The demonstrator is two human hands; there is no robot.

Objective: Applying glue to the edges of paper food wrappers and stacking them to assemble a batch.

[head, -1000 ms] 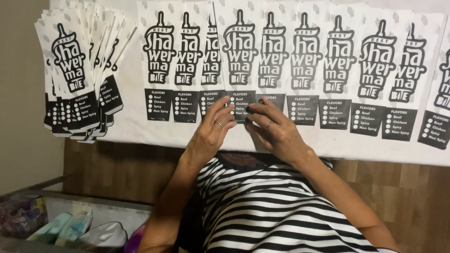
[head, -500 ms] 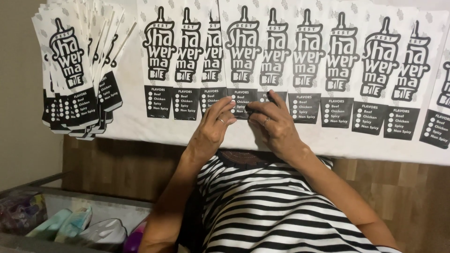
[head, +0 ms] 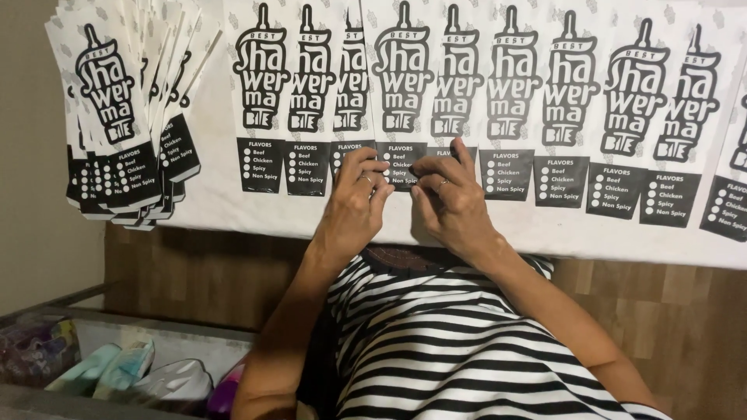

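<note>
A row of overlapping white paper sleeves (head: 545, 117) with black bottle-shaped prints lies along a white surface (head: 233, 210). My left hand (head: 354, 206) and my right hand (head: 451, 202) meet at the lower black end of one middle sleeve (head: 403, 167), fingertips pinching its bottom edge from both sides. Both hands wear a ring. My black-and-white striped shirt (head: 451, 342) fills the lower middle.
A fanned stack of the same printed sleeves (head: 124, 117) sits at the far left. Below the white surface runs a wooden panel (head: 194, 272). A bin (head: 117, 373) at lower left holds plastic-wrapped items in pale green, white and purple.
Both hands have stayed at the middle sleeve's lower end; the fingers have shifted slightly along its edge and the view has moved a little.
</note>
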